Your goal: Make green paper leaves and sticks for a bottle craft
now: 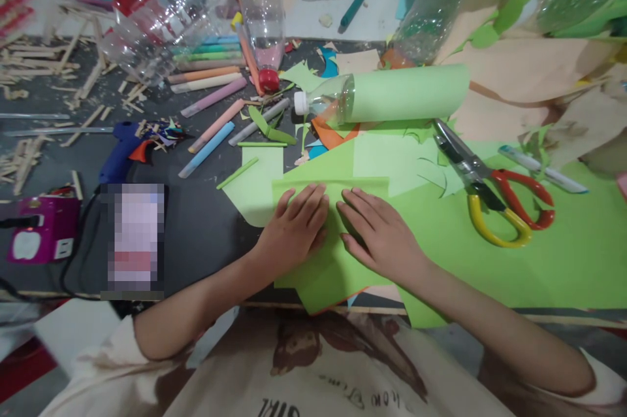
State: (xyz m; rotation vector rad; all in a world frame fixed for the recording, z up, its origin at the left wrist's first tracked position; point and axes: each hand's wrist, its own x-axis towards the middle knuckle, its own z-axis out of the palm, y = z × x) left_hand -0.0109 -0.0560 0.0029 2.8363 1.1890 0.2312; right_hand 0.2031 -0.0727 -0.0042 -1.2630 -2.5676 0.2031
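Worktop [208, 214] cluttered, green sheet [333, 266] at its near edge with left hand [296, 227] and right hand [379, 227] palm-down on it, open, gripping nothing; I'd press evenly outward along the apparent top fold [335, 183] to keep it straight.

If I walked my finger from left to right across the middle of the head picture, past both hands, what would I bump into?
Purple box → orange trigger of the glue gun → blue pen → left hand → right hand → big scissors.
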